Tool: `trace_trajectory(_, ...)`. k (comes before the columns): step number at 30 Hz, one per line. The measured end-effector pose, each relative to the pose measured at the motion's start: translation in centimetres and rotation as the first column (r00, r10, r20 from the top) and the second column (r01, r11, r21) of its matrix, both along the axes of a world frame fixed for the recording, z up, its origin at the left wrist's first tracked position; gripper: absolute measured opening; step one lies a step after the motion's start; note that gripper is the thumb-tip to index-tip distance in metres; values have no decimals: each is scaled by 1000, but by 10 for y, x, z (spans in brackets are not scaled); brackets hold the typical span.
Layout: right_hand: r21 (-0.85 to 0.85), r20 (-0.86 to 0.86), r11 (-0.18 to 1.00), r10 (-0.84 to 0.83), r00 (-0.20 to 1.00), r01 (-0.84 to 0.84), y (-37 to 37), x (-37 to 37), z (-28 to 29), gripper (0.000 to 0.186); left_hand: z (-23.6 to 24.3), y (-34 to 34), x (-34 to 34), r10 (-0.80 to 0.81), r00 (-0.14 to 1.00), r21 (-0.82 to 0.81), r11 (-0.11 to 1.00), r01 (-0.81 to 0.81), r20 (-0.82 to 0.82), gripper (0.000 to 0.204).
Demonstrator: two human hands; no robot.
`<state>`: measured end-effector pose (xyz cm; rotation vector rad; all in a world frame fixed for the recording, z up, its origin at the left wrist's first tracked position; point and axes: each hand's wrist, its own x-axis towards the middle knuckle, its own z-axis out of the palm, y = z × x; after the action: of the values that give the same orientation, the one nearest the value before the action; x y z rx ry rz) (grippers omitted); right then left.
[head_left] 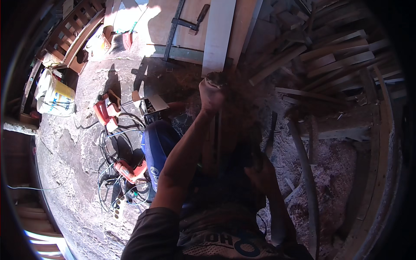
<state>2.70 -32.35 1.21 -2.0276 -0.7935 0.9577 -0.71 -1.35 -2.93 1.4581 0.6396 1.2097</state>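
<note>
My left hand (211, 94) is closed in a fist just below the near end of a long pale board (219, 37). A dark, rough lump shows at the top of that fist, and its kind is unclear. In deep shadow close to my body, my right hand (261, 173) is closed too, its fingers curled around a dark upright thing that I cannot make out. Between the hands, narrow wooden strips (218, 134) run toward me, mostly lost in shadow. My blue-clad knee (160, 145) is left of my left forearm.
A red power tool (104, 113), a red drill (131, 171) and tangled cables lie left on the cracked floor. An open box (151, 104) is near my knee. A bar clamp (190, 22) rests on panels ahead. Scrap wood (333, 56) is piled right; a white bucket (55, 93) stands left.
</note>
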Motion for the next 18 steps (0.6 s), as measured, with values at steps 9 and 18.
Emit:
trace_trajectory(9, 450, 620, 820, 0, 785, -355, 131, 27, 172, 54, -16, 9, 5, -37, 999, -22, 999, 37, 33, 11)
trace_trajectory(18, 43, 827, 843, 271, 492, -536, 152, 53, 90, 58, 9, -5, 11, -50, 990, 207, 978, 23, 129, 9)
